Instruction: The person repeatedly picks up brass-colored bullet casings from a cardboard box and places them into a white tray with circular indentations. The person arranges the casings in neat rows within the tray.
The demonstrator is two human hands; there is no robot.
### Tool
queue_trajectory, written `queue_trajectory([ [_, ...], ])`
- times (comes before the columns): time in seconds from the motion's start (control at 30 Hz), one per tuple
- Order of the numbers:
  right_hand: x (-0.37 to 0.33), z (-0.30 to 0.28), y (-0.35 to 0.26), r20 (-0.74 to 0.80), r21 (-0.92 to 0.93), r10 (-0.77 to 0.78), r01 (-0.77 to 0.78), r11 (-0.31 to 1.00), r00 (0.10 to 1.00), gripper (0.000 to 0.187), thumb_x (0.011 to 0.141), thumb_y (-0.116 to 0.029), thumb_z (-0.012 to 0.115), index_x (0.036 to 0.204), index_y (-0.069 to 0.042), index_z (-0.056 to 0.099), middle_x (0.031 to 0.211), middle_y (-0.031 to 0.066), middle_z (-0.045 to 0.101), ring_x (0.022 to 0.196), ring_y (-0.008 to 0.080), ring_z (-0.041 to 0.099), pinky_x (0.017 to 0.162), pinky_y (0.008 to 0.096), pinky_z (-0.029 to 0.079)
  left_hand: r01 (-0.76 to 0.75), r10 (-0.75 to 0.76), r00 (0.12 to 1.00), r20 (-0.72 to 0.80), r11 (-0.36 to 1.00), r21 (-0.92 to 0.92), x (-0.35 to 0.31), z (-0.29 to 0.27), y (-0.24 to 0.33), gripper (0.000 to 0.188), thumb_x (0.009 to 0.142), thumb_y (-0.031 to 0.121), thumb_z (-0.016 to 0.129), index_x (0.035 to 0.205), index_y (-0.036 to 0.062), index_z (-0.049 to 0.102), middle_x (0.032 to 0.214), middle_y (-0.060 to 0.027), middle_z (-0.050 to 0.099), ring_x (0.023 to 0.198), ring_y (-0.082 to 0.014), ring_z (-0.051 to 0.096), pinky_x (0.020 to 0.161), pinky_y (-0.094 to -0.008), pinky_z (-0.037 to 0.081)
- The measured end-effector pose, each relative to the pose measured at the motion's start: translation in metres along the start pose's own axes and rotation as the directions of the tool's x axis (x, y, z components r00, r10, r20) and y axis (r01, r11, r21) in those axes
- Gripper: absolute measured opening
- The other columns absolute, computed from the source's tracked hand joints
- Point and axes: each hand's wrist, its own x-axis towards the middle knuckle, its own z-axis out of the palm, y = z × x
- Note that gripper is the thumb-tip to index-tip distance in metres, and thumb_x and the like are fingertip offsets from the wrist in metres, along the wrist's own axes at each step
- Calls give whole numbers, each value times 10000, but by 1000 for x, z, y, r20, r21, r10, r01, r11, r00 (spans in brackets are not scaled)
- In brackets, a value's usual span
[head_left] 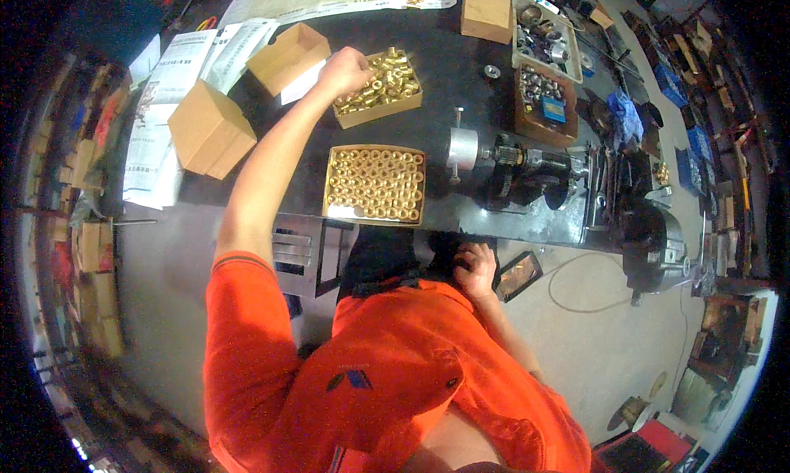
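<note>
My left hand (346, 71) reaches over the table to the left edge of a cardboard box of loose brass fittings (393, 79). Its fingers are curled together, and whatever they grip is hidden. Nearer to me stands a second open cardboard box (327, 195), with short brass cylindrical fittings (377, 177) set upright in neat rows. My right hand (476, 269) rests below the table edge on my dark trousers (383, 255), its fingers loosely bent and apart, holding nothing.
Left of the loose fittings lie a cardboard box (212, 130), an open box (288, 57) and printed sheets (160, 135). A metal machine fixture (527, 172) sits on the right, before trays of metal parts (547, 41). A closed carton (486, 14) stands at the back.
</note>
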Motion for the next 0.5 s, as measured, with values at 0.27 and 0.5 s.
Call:
queue_trajectory([
  [0.27,-5,4,7,22,-20,32,-32,999,999,199,551,-136,648,747,-99,660,921,50,623,872,301,543,762,415,441,-464,472,876,-102,881,93,-75,-23,-3,149,768,191,651,858,77,683,727,-83,649,667,-234,638,619,-385,497],
  [0.5,-1,4,3,28,-1,21,-21,1000,999,215,521,-144,657,730,-94,651,904,57,616,854,309,540,757,426,445,-834,811,549,202,517,190,-206,-26,-9,167,681,150,647,846,132,626,745,-29,528,688,-246,562,597,-398,437],
])
